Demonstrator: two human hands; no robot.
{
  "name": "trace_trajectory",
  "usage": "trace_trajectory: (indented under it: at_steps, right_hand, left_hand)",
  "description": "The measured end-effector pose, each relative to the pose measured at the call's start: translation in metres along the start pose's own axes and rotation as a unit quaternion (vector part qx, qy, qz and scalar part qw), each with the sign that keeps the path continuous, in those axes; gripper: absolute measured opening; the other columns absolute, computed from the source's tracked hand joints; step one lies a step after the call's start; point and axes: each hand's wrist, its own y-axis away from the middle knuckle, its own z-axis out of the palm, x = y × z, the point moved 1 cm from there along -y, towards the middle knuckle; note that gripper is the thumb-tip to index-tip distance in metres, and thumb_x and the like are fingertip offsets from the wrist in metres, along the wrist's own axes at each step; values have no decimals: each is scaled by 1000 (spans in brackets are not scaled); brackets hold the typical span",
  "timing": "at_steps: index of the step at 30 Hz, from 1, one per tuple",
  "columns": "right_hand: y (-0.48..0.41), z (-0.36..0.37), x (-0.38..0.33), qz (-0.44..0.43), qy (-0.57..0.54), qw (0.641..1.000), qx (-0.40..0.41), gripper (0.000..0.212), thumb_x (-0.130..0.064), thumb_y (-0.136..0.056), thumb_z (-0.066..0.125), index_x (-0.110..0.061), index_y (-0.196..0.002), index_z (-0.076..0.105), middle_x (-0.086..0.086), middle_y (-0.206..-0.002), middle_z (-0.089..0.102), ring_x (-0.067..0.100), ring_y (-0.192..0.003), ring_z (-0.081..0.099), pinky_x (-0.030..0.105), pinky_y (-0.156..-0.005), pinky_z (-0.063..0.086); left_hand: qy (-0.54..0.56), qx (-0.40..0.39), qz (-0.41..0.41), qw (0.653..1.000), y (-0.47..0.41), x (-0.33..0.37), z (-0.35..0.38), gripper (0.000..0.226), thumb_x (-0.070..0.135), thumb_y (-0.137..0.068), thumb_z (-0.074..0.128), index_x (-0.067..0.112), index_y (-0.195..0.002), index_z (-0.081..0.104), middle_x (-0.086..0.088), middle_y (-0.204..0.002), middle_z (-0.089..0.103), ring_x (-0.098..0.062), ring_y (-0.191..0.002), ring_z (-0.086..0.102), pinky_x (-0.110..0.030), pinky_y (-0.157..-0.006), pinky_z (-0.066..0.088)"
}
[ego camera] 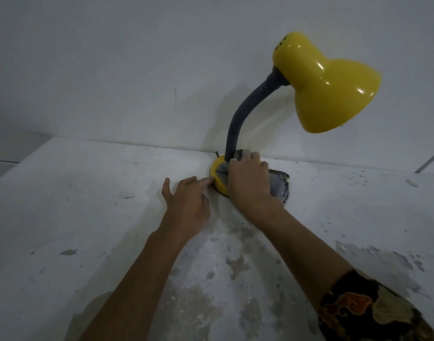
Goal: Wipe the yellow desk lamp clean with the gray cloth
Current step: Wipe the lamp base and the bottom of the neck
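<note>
The yellow desk lamp (pixel 326 84) stands near the wall, its shade up at the right on a dark flexible neck (pixel 245 112). Its round yellow base (pixel 217 179) sits on the white surface. My right hand (pixel 248 178) presses the gray cloth (pixel 280 187) onto the top of the base, right by the foot of the neck. The cloth spills off the base to the right. My left hand (pixel 186 200) lies on the surface, fingers spread, fingertips touching the base's left edge.
The white surface (pixel 88 217) is worn, with flaked and stained patches toward the near side. A white wall (pixel 137 70) rises directly behind the lamp. A thin gray cord (pixel 430 161) runs down at the far right.
</note>
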Motion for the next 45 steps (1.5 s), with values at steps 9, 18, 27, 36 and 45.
trace_trajectory:
  at_steps: [9,18,27,36,45]
  right_hand:
    - [-3,-1,-47,-55,66,996,-12,27,-24,-95,51,-12,-116,62,16,-128,42,33,-116,38,43,-94,36]
    - [-15,5,-36,-107,91,990,18,26,-19,-97,48,-12,-119,60,14,-125,45,31,-114,42,40,-91,40]
    - [6,-5,30,-14,-32,998,-56,36,-12,-91,48,-21,-125,52,11,-122,47,30,-114,44,43,-93,44]
    - [-2,-10,20,-96,-131,985,49,33,-14,-90,46,-23,-116,63,9,-108,58,28,-96,55,37,-78,48]
    - [-10,0,-4,-81,48,995,-16,32,-16,-99,40,-15,-129,48,16,-121,52,32,-102,57,36,-70,39]
  left_hand:
    - [-33,-3,-53,998,-6,-8,-10,24,18,-93,51,37,-79,56,12,-95,60,-15,-128,47,-54,-116,-8]
    - [27,81,-79,993,-9,-30,-30,36,9,-95,48,33,-107,70,9,-122,68,-14,-125,54,-51,-118,-6]
    - [42,61,-64,995,-5,-15,-22,37,9,-94,46,35,-104,70,16,-119,67,-6,-123,53,-49,-119,-8]
    - [28,57,-64,996,-5,-16,-20,39,9,-95,45,37,-104,70,16,-119,67,-7,-124,53,-49,-117,-9]
    - [25,54,-84,995,-8,-24,-24,35,11,-96,47,35,-106,70,13,-122,67,-10,-123,54,-50,-118,-6]
